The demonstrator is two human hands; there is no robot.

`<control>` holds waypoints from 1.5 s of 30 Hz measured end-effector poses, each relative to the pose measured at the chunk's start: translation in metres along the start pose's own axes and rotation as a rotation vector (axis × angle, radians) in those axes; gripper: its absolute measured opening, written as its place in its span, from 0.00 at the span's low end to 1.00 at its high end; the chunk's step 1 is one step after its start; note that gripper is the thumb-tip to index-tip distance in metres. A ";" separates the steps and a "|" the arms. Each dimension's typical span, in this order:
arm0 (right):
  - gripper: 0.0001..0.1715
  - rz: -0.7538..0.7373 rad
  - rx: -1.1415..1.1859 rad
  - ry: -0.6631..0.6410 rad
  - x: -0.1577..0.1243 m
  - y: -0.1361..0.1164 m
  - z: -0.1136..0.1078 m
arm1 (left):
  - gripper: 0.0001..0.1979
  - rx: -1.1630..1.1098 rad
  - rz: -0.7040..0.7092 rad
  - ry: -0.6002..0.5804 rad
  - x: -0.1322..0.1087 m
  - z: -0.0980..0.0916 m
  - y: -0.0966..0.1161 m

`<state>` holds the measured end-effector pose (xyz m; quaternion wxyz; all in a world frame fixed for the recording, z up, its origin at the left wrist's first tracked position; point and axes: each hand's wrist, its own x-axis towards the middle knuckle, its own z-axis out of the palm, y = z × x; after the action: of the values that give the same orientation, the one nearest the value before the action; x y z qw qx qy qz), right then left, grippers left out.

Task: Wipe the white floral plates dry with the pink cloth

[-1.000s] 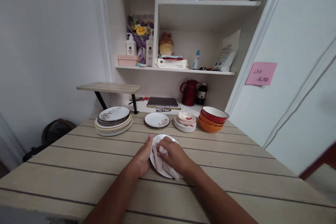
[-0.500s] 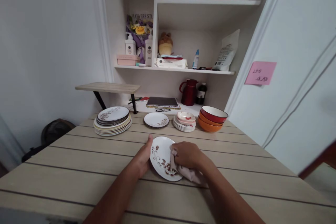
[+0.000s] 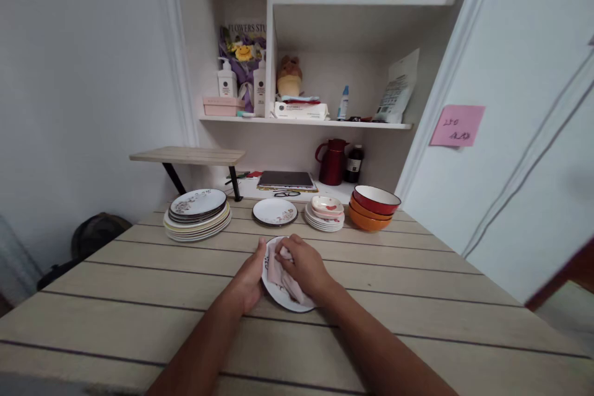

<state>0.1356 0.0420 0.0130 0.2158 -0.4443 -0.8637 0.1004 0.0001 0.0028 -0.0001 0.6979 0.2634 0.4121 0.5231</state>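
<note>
A white plate (image 3: 277,294) with a brown flower pattern and dark rim is tilted a little above the wooden table. My left hand (image 3: 249,278) grips its left edge, thumb along the rim and fingers underneath, out of sight. My right hand (image 3: 306,265) is closed on a pale pink cloth (image 3: 288,278), pressed against the plate's face. The cloth and hand cover much of the pattern. Just beyond, a similar flowered plate (image 3: 275,211) lies flat on the table.
At the left stands a stack of plates (image 3: 198,215) by a small raised shelf (image 3: 188,155). Small dishes (image 3: 325,214) are stacked right of centre, with red and orange bowls (image 3: 374,208) beside them. Behind are a laptop (image 3: 286,179), glasses (image 3: 286,193) and a red jug (image 3: 332,162).
My right hand has moved the cloth leftward, from the plate's right edge across to its middle and upper left. My left hand keeps its hold on the rim.
</note>
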 end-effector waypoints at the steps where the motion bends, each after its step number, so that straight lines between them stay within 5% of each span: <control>1: 0.11 0.029 -0.027 0.007 0.002 0.004 -0.001 | 0.29 -0.001 -0.001 -0.001 0.001 0.000 0.000; 8: 0.14 0.164 -0.203 -0.094 -0.007 0.036 -0.022 | 0.31 0.018 -0.033 -0.020 0.001 -0.001 -0.001; 16: 0.13 -0.049 -0.158 -0.264 -0.028 0.010 -0.033 | 0.30 -0.039 -0.049 -0.063 0.001 -0.005 -0.003; 21: 0.11 -0.164 0.223 -0.130 -0.016 0.005 -0.017 | 0.31 -0.062 -0.002 -0.081 0.009 -0.011 -0.005; 30: 0.10 0.159 0.172 0.171 0.008 0.002 0.018 | 0.29 -0.050 0.035 -0.208 0.002 -0.010 0.001; 45: 0.15 0.214 0.184 0.220 -0.003 0.017 -0.001 | 0.23 -0.006 0.098 -0.068 0.003 -0.009 -0.005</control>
<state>0.1497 0.0499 0.0067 0.3370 -0.5204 -0.7697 0.1523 -0.0045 0.0033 -0.0089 0.6860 0.2990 0.3732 0.5484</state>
